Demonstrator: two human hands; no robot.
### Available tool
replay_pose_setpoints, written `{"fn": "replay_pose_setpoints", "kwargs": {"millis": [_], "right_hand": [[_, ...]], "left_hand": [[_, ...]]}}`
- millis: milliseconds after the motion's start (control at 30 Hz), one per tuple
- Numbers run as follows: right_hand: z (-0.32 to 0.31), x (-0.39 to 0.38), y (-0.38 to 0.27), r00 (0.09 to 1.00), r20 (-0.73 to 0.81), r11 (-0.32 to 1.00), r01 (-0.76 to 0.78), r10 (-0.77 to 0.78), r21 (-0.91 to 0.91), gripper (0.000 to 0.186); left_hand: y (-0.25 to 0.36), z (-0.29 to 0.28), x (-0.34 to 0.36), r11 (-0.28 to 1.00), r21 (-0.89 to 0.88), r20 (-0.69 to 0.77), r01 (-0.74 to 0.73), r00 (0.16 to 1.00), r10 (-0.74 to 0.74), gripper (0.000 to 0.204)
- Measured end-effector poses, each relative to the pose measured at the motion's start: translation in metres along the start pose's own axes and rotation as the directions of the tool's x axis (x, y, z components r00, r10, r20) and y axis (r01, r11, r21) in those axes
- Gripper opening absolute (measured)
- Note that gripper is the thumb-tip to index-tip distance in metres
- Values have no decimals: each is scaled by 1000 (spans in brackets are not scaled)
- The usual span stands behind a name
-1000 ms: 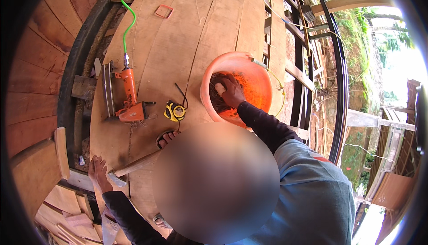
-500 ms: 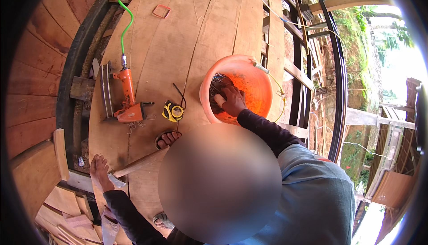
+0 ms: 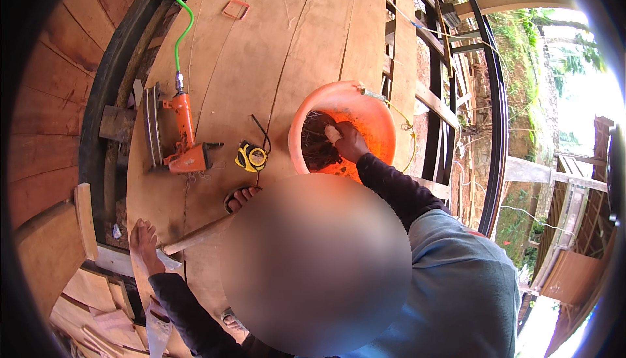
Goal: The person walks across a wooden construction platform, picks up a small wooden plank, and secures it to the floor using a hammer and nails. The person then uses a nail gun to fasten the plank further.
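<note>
My right hand reaches down inside an orange plastic bucket, over a dark heap of thin nails. Its fingers are drawn together at the heap, and a pale patch shows at the thumb; what they hold is too dark to make out. Off to the left, my left hand lies on the edge of the boards, fingers stretched out, holding nothing. Beside it is a tool with a wooden handle and a metal head, partly hidden.
An orange nail gun on a green air hose lies left of a yellow-black tape measure. A red rectangular band lies farther off. Gaps open between black rails at right. A handsaw sits lower left.
My right hand has drawn back slightly to the right in the bucket, uncovering more nails, and its fingers have come together. My left hand has stayed nearly in place.
</note>
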State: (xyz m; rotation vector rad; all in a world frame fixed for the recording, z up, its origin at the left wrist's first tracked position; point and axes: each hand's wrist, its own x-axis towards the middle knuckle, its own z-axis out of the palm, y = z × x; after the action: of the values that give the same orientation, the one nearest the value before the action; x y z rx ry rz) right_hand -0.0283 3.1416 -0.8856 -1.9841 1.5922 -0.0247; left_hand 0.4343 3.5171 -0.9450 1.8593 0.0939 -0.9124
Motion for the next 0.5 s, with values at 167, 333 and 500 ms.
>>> {"fn": "replay_pose_setpoints", "kwargs": {"millis": [167,333,500], "right_hand": [[7,17,18,967,-6,923,-242,255,298,55],[2,24,44,928,13,825,-339,374,452,67],[12,26,40,919,84,842,-388,386,374,75]], "left_hand": [[5,-3,-3,1000,14,-13,-4,1000,4,53],[4,3,0,998,58,-11,-16,1000,16,55],[8,6,-2,997,66,-9,-36,999,37,57]]}}
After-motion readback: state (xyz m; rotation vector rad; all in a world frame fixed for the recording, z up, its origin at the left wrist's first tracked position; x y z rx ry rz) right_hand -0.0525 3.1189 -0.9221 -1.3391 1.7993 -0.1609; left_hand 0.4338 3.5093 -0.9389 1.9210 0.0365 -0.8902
